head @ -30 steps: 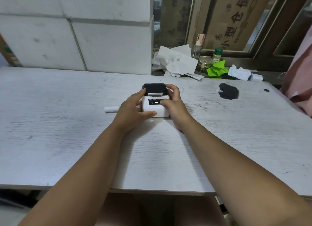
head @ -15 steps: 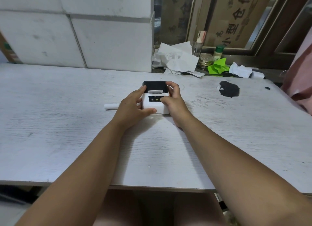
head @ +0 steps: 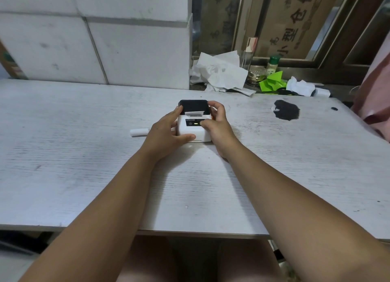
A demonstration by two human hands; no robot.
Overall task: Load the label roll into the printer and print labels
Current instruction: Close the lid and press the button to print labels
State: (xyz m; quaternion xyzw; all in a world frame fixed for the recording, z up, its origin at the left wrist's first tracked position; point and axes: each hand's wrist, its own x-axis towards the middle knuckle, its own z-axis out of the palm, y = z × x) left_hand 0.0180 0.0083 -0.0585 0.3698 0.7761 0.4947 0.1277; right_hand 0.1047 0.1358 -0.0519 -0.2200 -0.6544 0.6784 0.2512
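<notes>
A small white label printer (head: 195, 132) with a black lid stands in the middle of the white table (head: 84, 155). A short strip of white label (head: 194, 113) sticks out of its slot below the lid, and a green light glows on its black front panel. My left hand (head: 166, 137) clasps the printer's left side, thumb along its front edge. My right hand (head: 217, 125) holds the right side, its thumb on the panel beside the light. A white paper roll (head: 139, 132) lies on the table just left of my left hand, partly hidden by it.
A black stain (head: 287, 112) marks the table at the right. Behind the table's far edge lie crumpled white papers (head: 219, 73), a green paper shape (head: 272, 81), a glass jar and a small green-capped bottle (head: 272, 65). A white block wall stands at the back left.
The label strip now shows a little further out of the slot. Both hands stay on the printer; the right thumb has shifted slightly on the panel.
</notes>
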